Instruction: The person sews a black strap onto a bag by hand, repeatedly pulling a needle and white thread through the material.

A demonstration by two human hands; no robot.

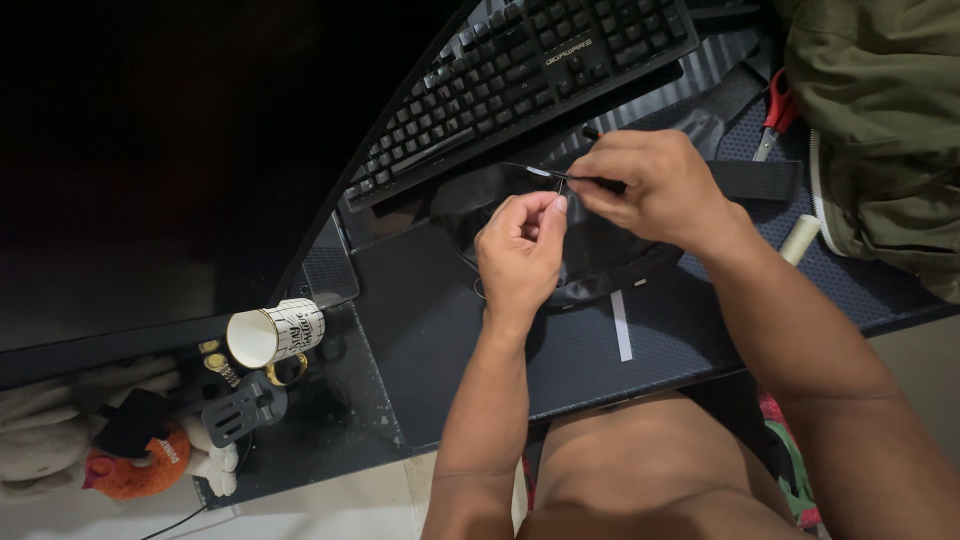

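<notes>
My right hand [655,185] pinches a thin dark tool with a small silvery tip [540,172], held level and pointing left. My left hand [520,250] sits just below it, thumb and forefinger pressed together close to that tip; whatever they pinch is too fine to make out. Both hands hover over a black fabric piece [600,260] with a wide black strap [755,180], which lies on a dark desk mat [440,330].
A black keyboard [520,70] lies behind the hands. Red-handled scissors [775,115], a cream spool [800,238] and an olive-green garment [880,130] are at the right. A white cup on its side [272,333], a gold watch [222,368] and a plush toy [130,460] are at the left.
</notes>
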